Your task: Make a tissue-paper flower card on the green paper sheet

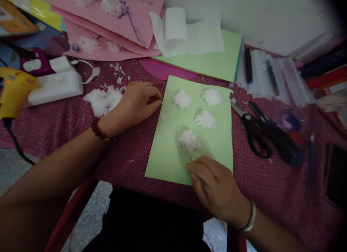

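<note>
My right hand (217,187) is closed on a thin reddish stick (189,157). The stick's far end meets a white paper flower (188,140) low on the light green sheet (162,158); whether the two are joined I cannot tell. Farther up that sheet sit more white tissue puffs: one at upper left (182,99), another at upper right (212,96), and a third (205,118) below them. My left hand (142,100) rests on the cloth by the sheet's left edge, loosely curled, thumb apart from the fingers, with nothing visible in it. Crumpled white tissue (104,99) lies beside its wrist.
Black scissors (256,133) and a dark utility knife (284,142) lie right of the sheet. A yellow glue gun (16,89) and white power strip (56,86) are at left. Behind stand a tissue roll (175,24) and pink flower sheets (108,28). A dark phone-like slab (336,174) lies far right.
</note>
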A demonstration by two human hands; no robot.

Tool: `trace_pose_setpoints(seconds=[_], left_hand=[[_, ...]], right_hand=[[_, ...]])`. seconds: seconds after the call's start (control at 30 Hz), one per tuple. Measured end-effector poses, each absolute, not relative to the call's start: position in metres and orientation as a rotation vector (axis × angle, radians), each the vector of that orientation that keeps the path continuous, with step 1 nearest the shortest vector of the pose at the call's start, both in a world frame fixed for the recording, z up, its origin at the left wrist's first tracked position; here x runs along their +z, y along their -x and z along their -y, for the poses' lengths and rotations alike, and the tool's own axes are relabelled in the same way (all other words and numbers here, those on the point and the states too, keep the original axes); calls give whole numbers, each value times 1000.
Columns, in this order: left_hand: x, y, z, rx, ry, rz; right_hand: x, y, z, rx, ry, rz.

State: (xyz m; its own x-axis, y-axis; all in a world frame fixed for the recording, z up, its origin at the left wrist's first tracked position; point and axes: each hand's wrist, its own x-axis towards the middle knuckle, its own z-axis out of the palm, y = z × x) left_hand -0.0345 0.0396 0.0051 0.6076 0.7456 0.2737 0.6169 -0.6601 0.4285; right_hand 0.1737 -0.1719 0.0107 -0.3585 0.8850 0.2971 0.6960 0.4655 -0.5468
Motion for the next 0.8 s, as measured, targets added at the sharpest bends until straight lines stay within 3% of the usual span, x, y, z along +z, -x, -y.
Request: trace_pose_setpoints(seconds=[0.27, 0.43, 0.8], left_hand=[[9, 36, -36, 608, -2300, -1120], [17, 35, -30, 452, -2262, -1115], [17, 43, -32, 174, -2361, -829]], right_hand=[[15, -210, 157, 1086, 1182, 834], [9, -215, 145, 1253, 1174, 658], [10, -218, 142, 1265, 1195, 686]])
